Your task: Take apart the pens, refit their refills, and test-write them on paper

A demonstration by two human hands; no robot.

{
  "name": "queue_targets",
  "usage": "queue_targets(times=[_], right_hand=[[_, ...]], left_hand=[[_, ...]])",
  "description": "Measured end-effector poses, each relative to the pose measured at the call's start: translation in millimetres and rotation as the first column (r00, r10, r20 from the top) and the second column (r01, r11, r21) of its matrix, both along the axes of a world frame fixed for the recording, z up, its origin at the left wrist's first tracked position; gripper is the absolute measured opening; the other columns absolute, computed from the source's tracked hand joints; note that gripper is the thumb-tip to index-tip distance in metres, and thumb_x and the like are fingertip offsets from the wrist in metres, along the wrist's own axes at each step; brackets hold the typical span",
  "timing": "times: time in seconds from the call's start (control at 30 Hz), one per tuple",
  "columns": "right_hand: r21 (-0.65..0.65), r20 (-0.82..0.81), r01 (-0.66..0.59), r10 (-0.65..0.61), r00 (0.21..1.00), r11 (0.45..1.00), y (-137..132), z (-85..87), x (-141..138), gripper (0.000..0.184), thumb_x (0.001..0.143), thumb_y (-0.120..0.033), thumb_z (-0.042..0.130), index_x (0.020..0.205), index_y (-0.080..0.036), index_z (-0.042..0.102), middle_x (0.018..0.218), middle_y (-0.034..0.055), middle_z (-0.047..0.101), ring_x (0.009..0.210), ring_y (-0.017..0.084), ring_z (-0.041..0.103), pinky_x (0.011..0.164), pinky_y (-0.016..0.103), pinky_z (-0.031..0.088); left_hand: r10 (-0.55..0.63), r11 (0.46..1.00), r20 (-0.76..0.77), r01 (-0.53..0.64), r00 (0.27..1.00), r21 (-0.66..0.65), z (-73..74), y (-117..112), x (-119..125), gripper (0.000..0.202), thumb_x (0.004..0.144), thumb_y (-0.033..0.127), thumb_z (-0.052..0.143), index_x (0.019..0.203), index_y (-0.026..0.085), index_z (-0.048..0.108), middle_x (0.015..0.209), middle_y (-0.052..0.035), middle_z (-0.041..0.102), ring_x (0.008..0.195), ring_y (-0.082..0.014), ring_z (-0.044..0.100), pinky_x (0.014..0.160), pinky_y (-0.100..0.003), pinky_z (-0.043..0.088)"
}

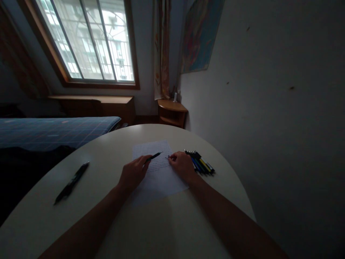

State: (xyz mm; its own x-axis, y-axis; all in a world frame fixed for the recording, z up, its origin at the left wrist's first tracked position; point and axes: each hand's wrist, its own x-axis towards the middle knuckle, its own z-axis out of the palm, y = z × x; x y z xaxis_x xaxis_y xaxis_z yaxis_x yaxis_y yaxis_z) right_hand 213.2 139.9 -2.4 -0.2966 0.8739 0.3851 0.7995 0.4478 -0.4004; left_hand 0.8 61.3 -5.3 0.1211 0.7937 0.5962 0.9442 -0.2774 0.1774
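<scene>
My left hand (134,172) is closed around a dark pen (153,157), whose thin tip points up and to the right over the paper. Beside it my right hand (181,164) pinches a small, slim piece (167,157), too small and dim to name. The pen's tip and this piece are a short distance apart. Under both hands lies a white sheet of paper (161,185) with lines of writing on its far half. Just right of my right hand, several pens (202,163) in black, blue and yellow lie side by side, partly hidden by that hand.
A black pen (72,182) lies alone on the left of the round, pale table (107,219). Beyond the table's left edge is a bed (59,131) with a blue plaid cover. A wall (269,126) runs along the right, and a small corner shelf (172,105) stands behind.
</scene>
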Motion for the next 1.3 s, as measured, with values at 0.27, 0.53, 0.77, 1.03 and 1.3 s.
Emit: queue_targets(times=[0.27, 0.53, 0.77, 1.03, 1.3], right_hand=[[0.027, -0.158, -0.103, 0.106, 0.982, 0.994, -8.0, 10.3, -4.9, 0.011, 0.082, -0.027, 0.065, 0.084, -0.019, 0.072, 0.081, 0.0041, 0.072, 0.075, 0.017, 0.064, 0.074, 0.029, 0.044], [0.047, -0.288, -0.134, 0.142, 0.947, 0.990, -9.9, 11.9, -6.6, 0.005, 0.078, -0.021, 0.066, 0.082, -0.019, 0.068, 0.075, 0.0019, 0.070, 0.070, 0.015, 0.063, 0.070, 0.026, 0.044], [0.076, -0.244, -0.192, 0.205, 0.948, 0.978, -9.2, 10.6, -5.3, 0.015, 0.078, -0.015, 0.066, 0.090, -0.021, 0.072, 0.083, 0.0021, 0.072, 0.078, 0.016, 0.063, 0.078, 0.029, 0.045], [0.091, -0.233, -0.206, 0.222, 0.947, 0.974, -8.6, 9.0, -4.9, 0.016, 0.077, -0.015, 0.068, 0.092, -0.021, 0.072, 0.083, 0.0023, 0.072, 0.078, 0.017, 0.063, 0.079, 0.029, 0.045], [0.086, -0.229, -0.214, 0.229, 0.946, 0.973, -9.5, 9.4, -5.0, 0.016, 0.078, -0.016, 0.068, 0.092, -0.022, 0.073, 0.084, 0.0020, 0.072, 0.078, 0.016, 0.063, 0.077, 0.028, 0.045]], left_hand=[[0.067, 0.998, -0.021, -0.067, 0.998, 0.016, -0.8, 2.7, -4.2, 0.024, 0.096, 0.025, 0.046, 0.113, 0.022, 0.063, 0.106, -0.0064, 0.072, 0.089, -0.0218, 0.070, 0.072, -0.032, 0.055], [0.074, 0.997, -0.045, -0.073, 0.996, 0.014, 2.6, 1.9, -5.8, 0.024, 0.095, 0.021, 0.046, 0.110, 0.021, 0.065, 0.105, -0.0073, 0.072, 0.091, -0.0235, 0.068, 0.079, -0.037, 0.054], [0.101, 0.995, -0.054, -0.101, 0.993, 0.009, 1.8, 2.4, -5.7, 0.025, 0.095, 0.022, 0.045, 0.110, 0.022, 0.065, 0.105, -0.0077, 0.072, 0.090, -0.0240, 0.068, 0.079, -0.037, 0.053], [0.096, 0.995, -0.074, -0.095, 0.993, 0.014, 0.7, 2.9, -6.5, 0.024, 0.095, 0.021, 0.045, 0.110, 0.022, 0.065, 0.104, -0.0074, 0.072, 0.089, -0.0235, 0.068, 0.078, -0.037, 0.053], [0.085, 0.996, -0.070, -0.085, 0.994, 0.015, 0.7, 2.7, -6.9, 0.025, 0.096, 0.021, 0.043, 0.109, 0.022, 0.065, 0.103, -0.0079, 0.072, 0.088, -0.0229, 0.068, 0.078, -0.037, 0.053]])
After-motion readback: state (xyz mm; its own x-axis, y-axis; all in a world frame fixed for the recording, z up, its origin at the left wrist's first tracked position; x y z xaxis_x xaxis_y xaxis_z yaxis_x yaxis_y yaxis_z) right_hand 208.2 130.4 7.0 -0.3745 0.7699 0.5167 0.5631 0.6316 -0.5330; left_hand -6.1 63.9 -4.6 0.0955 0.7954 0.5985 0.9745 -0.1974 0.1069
